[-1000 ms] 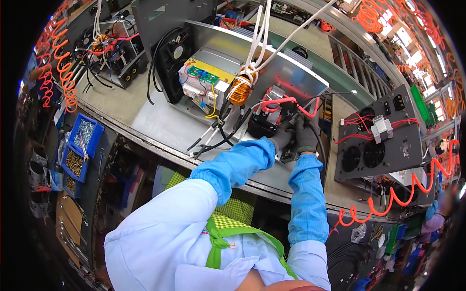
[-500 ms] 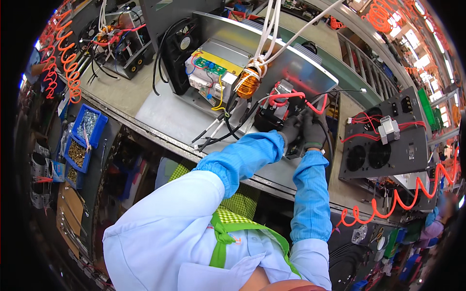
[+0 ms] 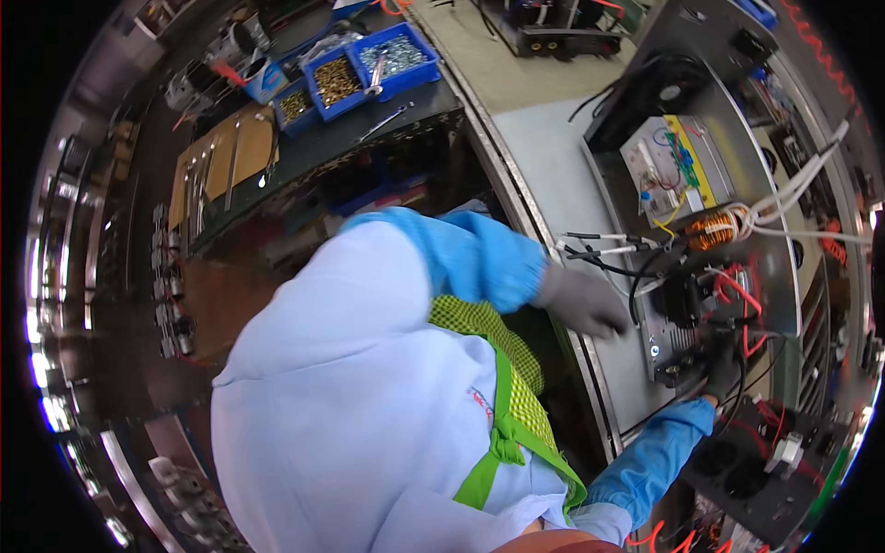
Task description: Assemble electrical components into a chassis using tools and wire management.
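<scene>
A metal chassis (image 3: 785, 267) stands on the bench at the right, its inside facing me. My left hand (image 3: 583, 300), in a grey glove, hangs over the bench edge, away from the chassis. Its fingers are loosely bent and slightly apart, with nothing visible in them. My right hand (image 3: 724, 361), in a dark glove, is closed at the near end of the chassis, beside a red cable (image 3: 737, 290); what it grips is hidden by cables and shadow. Close by sit a black transformer-like block (image 3: 678, 300) and a copper-wound coil (image 3: 712, 232) with white leads.
Blue bins (image 3: 410, 81) of screws and a wrench (image 3: 383, 123) lie on a dark side table at upper left. Another dark chassis (image 3: 751, 461) with fans stands at lower right. Loose black and white cable ends (image 3: 599, 241) stick out over the bench.
My view has swung left, bringing the screw bins into the upper middle. My left hand has come away from the chassis toward the bench edge; my right hand stays at the chassis.
</scene>
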